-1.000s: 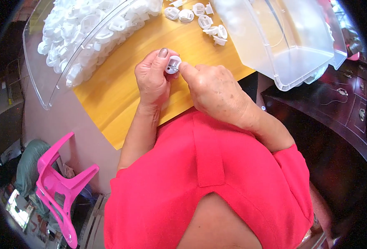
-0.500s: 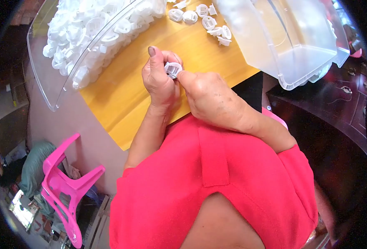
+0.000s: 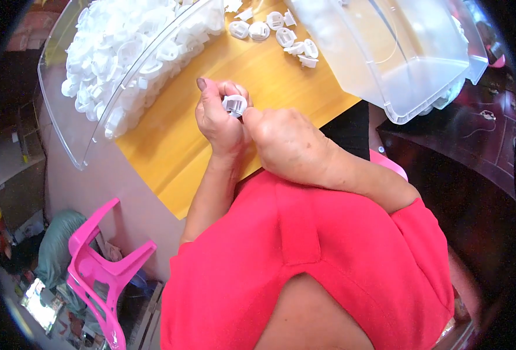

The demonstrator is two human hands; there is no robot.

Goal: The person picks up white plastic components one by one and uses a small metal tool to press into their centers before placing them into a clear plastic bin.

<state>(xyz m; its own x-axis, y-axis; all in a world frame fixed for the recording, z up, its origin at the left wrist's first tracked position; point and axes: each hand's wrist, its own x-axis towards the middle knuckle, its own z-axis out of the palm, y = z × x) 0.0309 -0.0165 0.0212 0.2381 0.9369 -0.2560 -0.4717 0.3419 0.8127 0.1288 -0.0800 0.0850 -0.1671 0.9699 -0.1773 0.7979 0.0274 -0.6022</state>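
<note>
White and round, a plastic piece (image 3: 235,106) is gripped by the left hand's (image 3: 219,121) curled fingers, the right hand (image 3: 287,144) meeting its edge, whether pinching I cannot tell

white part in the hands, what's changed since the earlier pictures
The white part has tilted, its round face turned less to the camera; the left thumb has swung left, farther from it. Unchanged: left hand holding it, right hand at its edge, loose parts on the table.
</note>
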